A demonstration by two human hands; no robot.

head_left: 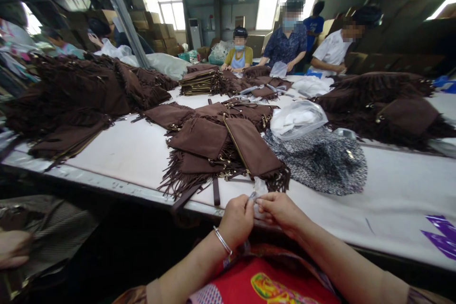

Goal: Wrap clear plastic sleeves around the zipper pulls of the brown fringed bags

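Just past the table's near edge, my left hand [238,218], with a silver bangle at its wrist, pinches a small piece of clear plastic [260,186]. My right hand [280,211] meets it from the right, fingertips closed on the same plastic. Directly beyond both hands lies a brown fringed pouch [252,147] with a gold zipper, on top of several similar pouches [201,137]. Their fringes and straps hang toward the table edge. What the plastic is attached to, if anything, cannot be made out.
A grey speckled cloth [320,161] and a clear bag with white filling [298,118] lie right of the pouches. Large brown piles stand left [81,85] and right [388,104] on the white table [121,161]. Several people work beyond; another person's hand [13,248] is at far left.
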